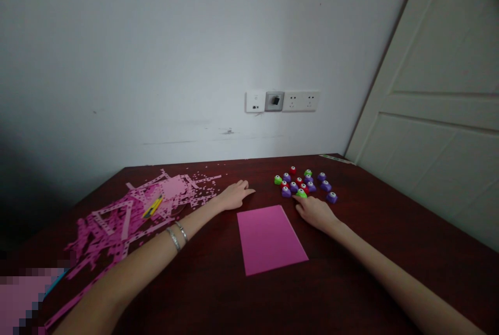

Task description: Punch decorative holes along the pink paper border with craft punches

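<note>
My left hand (pixel 235 195) rests on the dark red table, fingers apart and holding nothing, between the pink scraps and a pink sheet. The pink sheet (pixel 268 239) lies flat, below and between my hands. At the right, the fingertips of my right hand (pixel 315 212) are at a green piece (pixel 301 193) with an eye-like top; whether they grip it is hard to see. Around and behind it stand several purple (pixel 286 191), red (pixel 293 170) and green pieces of the same kind.
Pink paper strips and scraps (pixel 127 218) cover the left of the table (pixel 374 272), with a yellow cutter (pixel 152 207) on them. A wall with sockets (pixel 301 101) rises behind, and a white door (pixel 440 101) stands at the right.
</note>
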Motion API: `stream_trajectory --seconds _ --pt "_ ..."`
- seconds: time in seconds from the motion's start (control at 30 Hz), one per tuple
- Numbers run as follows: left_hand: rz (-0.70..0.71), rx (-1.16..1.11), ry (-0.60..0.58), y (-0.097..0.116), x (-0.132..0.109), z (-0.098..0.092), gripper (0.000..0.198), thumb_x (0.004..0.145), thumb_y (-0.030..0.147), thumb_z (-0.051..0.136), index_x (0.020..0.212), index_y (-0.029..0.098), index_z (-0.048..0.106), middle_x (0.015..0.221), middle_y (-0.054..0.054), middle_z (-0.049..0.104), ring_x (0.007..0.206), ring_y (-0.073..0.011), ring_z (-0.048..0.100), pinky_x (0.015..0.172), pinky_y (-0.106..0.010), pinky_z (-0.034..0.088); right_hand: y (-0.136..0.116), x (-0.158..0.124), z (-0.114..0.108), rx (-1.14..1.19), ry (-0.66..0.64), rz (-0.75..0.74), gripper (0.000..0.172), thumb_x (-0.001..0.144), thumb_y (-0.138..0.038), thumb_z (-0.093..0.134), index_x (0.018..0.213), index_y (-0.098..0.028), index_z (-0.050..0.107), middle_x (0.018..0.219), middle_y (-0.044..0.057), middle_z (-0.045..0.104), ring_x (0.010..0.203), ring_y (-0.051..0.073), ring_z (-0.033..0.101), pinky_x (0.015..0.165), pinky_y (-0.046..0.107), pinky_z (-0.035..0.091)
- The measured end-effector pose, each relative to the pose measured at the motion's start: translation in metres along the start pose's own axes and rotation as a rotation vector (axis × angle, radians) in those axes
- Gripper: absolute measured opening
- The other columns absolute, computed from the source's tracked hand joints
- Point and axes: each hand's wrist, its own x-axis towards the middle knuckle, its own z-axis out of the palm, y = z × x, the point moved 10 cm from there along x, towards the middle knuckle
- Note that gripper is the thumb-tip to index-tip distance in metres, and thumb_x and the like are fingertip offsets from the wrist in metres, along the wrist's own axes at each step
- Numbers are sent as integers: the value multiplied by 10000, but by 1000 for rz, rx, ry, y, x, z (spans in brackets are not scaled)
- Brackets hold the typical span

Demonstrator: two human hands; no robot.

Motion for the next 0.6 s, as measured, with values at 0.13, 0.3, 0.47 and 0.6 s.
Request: stream_trajectory --seconds 0.13,0.3,0.47,0.6 --pt "-84 -163 75 -19 -7 -5 538 688 -7 369 1166 168 541 1027 -77 560 966 -171 506 801 -258 419 7 0 -9 237 116 -23 335 827 -240 415 1093 -167 606 869 109 663 758 217 622 640 289 414" --pt "-355 -440 394 -74 -31 -31 378 655 27 388 887 156 658 881 -56 635 836 -154 572 799 -288 442 -15 18 -23 762 202 -104 235 785 -353 508 786 -139 605 506 -20 532 443 109 471 428 206 297" --pt "-737 -917 1036 -136 -93 -75 262 599 120 382 662 147 635 601 -18 595 527 -113 522 502 -228 436 -129 64 -41 978 132 -247 218 741 -353 597 693 -141 575 529 -2 592 469 98 529 458 182 362" --pt "-817 -1139 1415 -150 -137 -105 223 532 168 396 611 140 602 544 3 531 464 -91 466 394 -182 363 -255 88 -54 713 77 -445 236 825 -328 500 788 -141 639 695 70 677 589 144 620 553 214 433"
